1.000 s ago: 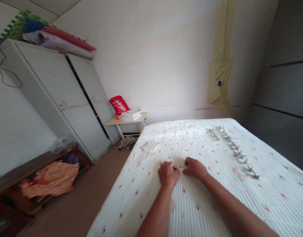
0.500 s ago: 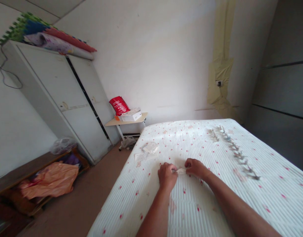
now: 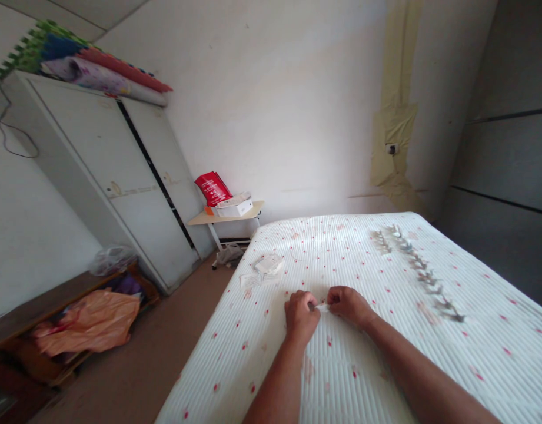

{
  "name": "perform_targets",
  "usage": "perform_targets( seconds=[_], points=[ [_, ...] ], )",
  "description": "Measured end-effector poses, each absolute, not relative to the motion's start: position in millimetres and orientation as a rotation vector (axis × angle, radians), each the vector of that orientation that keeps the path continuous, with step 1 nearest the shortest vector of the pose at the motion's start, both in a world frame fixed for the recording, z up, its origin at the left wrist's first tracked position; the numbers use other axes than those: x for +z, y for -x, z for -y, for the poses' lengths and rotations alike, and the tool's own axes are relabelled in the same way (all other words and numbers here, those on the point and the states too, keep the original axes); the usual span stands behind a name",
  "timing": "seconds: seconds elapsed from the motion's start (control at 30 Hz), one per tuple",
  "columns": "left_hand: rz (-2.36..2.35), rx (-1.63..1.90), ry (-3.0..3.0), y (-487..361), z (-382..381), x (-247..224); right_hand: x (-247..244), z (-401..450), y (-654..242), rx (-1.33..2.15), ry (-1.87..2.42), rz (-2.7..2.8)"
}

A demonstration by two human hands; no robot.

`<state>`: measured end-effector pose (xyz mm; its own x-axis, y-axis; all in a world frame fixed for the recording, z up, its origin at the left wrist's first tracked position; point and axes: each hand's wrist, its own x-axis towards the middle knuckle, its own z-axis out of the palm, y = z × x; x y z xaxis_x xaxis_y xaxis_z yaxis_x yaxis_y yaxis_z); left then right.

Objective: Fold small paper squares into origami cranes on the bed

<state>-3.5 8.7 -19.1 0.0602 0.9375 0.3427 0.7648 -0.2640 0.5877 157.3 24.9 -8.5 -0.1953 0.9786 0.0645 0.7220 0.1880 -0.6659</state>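
A small piece of white paper (image 3: 323,308) is pinched between my two hands, just above the striped, dotted bedcover (image 3: 341,365). My left hand (image 3: 301,315) is closed on its left end. On its right end the fingers of my right hand (image 3: 346,303) are pressed together. Farther left on the bed lies a stack of thin paper sheets (image 3: 268,265). To the right, several small folded paper pieces (image 3: 425,274) stand in a slanting row, with a shorter row (image 3: 381,241) beside its far end.
A small table (image 3: 204,219) beyond the bed's far left corner bears a red bag (image 3: 213,188) and a white box (image 3: 235,208). A grey cabinet (image 3: 98,141) stands at the left, near an orange plastic bag (image 3: 92,324).
My right hand has moved slightly left, closer to my left hand, which has shifted slightly right. Less of the paper shows between them.
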Motion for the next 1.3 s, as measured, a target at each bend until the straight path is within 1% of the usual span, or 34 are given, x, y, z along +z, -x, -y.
perform_targets(
  seconds=[0.27, 0.5, 0.6, 0.7, 0.83, 1.0, 1.13, 1.2, 1.3],
  points=[
    [-1.505, 1.298, -2.062, 2, -13, -23, -7, -22, -153, 0.487, 1.435, 1.972],
    [-1.268, 1.448, -2.076, 0, -8, -14, -13, -25, -154, 0.393, 1.092, 1.943],
    [-1.166, 1.461, -1.927, 1, -8, -14, -13, -26, -155, 0.332, 0.998, 1.898],
    [-1.126, 1.431, -1.611, 3, -10, -16, -10, -24, -155, 0.313, 0.952, 1.865],
    [-1.034, 1.351, -1.307, 4, -11, -15, -5, -20, -153, 0.330, 0.937, 1.898],
    [-0.993, 1.335, -1.208, 3, -13, -13, -4, -19, -149, 0.379, 0.944, 1.916],
    [-1.035, 1.414, -1.199, 3, -15, -14, -8, -22, -149, 0.449, 1.030, 1.789],
    [-1.094, 1.451, -1.214, 3, -15, -14, -11, -23, -149, 0.534, 1.092, 1.712],
    [-1.149, 1.482, -1.205, 3, -16, -15, -14, -23, -148, 0.757, 1.135, 1.603]
  ],
)
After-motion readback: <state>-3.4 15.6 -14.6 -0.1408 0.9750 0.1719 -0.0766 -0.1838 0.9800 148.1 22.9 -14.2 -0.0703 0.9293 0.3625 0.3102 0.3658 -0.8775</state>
